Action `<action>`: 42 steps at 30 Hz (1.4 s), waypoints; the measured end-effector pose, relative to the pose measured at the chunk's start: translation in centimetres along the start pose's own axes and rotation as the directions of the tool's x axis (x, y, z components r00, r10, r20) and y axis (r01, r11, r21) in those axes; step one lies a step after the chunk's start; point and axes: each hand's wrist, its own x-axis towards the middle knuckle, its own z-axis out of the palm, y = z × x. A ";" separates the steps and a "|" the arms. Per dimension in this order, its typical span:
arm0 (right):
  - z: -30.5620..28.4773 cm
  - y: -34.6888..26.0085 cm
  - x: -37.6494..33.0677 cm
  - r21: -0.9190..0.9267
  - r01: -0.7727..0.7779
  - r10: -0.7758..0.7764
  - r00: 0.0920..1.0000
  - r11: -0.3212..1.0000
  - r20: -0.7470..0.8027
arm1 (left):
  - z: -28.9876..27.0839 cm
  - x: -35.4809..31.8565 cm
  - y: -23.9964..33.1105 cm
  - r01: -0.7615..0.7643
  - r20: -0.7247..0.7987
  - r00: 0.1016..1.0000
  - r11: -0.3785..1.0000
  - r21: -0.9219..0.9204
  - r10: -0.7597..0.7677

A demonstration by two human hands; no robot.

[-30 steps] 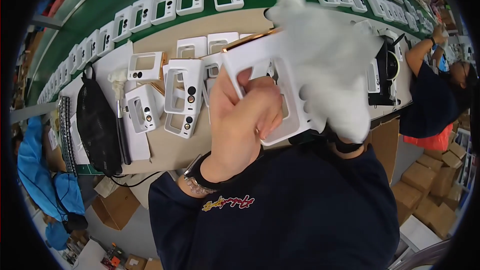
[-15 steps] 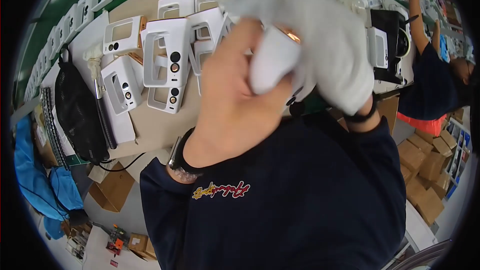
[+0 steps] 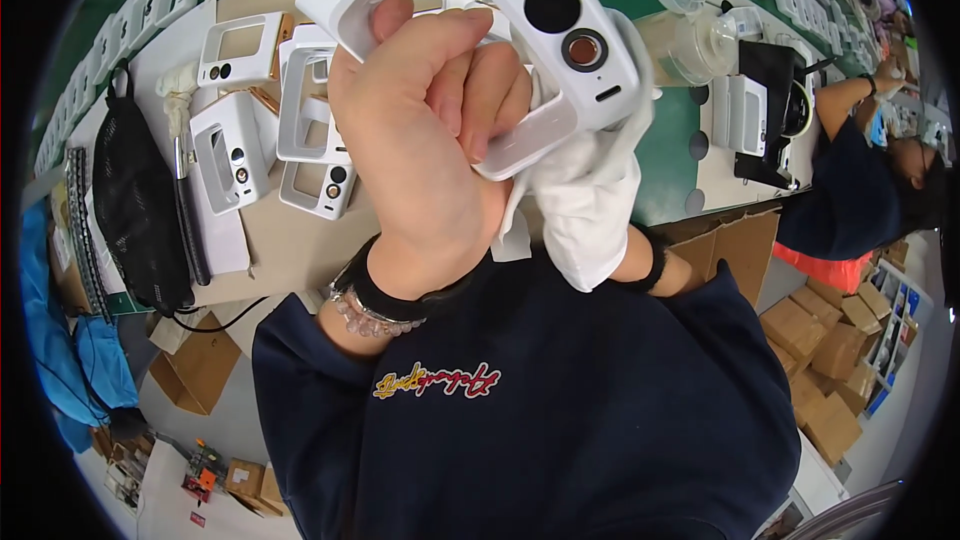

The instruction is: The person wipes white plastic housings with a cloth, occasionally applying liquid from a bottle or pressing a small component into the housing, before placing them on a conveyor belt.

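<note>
A white plastic housing point(image 3: 553, 7), with a large rectangular opening, a black disc, a round lens-like ring and a small slot, is held up close in front of me. My left hand point(image 3: 430, 120) reaches into its opening, fingers curled round the frame. A white cloth point(image 3: 590, 195) wraps my right hand point(image 3: 636, 258) and lies against the housing's right side and lower edge. Only the right wrist shows; the fingers are hidden under the cloth. Several similar white housings point(image 3: 228, 155) with copper-coloured edges lie on the table to the left.
At left lie a black mesh pouch point(image 3: 145, 200) and a brush-like tool point(image 3: 185, 180). Clear plastic jars point(image 3: 690, 45) and a black stand point(image 3: 785, 115) are at right. An open carton point(image 3: 735, 250) sits below the table edge. Another person point(image 3: 860, 165) works at far right.
The housing has come up and turned, so its face with the disc and ring now shows. The cloth-covered right hand has moved down and left, to the housing's side.
</note>
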 end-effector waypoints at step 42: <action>-7.0 -2.6 2.5 -0.471 0.232 -0.140 0.965 0.851 0.222 | -1.6 -1.5 1.0 0.156 0.404 0.896 0.982 0.103 -0.185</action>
